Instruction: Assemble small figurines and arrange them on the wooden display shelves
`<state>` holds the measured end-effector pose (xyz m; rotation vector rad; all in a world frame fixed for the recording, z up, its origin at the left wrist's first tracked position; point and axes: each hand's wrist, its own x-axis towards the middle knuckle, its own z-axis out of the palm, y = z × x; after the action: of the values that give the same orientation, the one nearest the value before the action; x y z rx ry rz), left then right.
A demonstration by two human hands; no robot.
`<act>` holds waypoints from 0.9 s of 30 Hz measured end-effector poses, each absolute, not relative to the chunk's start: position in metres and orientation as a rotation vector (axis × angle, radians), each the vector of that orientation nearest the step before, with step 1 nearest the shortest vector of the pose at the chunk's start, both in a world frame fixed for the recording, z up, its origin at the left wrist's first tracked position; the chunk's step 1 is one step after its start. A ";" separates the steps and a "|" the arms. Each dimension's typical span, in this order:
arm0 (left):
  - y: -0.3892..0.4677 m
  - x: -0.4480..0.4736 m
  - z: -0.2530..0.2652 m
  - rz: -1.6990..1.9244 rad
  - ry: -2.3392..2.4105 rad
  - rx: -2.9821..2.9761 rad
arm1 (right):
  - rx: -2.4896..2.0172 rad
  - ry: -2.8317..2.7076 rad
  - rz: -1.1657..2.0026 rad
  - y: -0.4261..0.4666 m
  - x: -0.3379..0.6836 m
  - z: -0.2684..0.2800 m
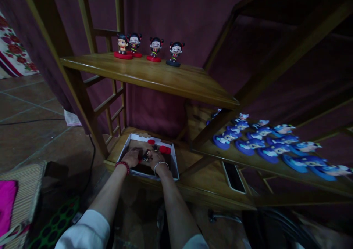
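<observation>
Both of my hands reach into a shallow white cardboard box (173, 161) on the lower shelf. My left hand (131, 158), with a red bead bracelet, is at the box's left side, beside a bit of red; its fingers are dark and blurred. My right hand (157, 158), wearing a pale bangle, has its fingers closed on a small black-haired figurine (146, 154) between the two hands. Behind the right hand lie red round bases (164, 150) and another red disc (151, 141). The left fingertips are hard to make out.
Several black-haired figurines (156, 47) stand on the upper wooden shelf (154, 74), on red or dark bases. Rows of blue figurines (250, 145) fill the right shelf. A phone-like dark object with a pale edge (234, 177) lies below it. Upright posts (79, 105) frame the left.
</observation>
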<state>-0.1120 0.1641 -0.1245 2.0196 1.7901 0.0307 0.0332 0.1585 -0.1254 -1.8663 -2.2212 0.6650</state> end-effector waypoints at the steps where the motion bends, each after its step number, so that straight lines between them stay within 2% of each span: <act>1: 0.165 -0.111 -0.125 0.001 1.798 2.013 | -1.836 -2.229 0.661 0.158 0.033 -0.125; 15: 0.156 -0.100 -0.108 -0.177 1.863 2.027 | -1.658 -2.442 0.685 0.145 0.021 -0.123; 27: 0.161 -0.094 -0.113 -0.086 1.796 1.897 | -1.779 -2.214 0.687 0.154 0.031 -0.122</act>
<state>-0.0941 0.1613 -0.1131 1.8967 1.7961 -0.0863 0.0307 0.1543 -0.1220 -1.7788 -2.2137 0.6869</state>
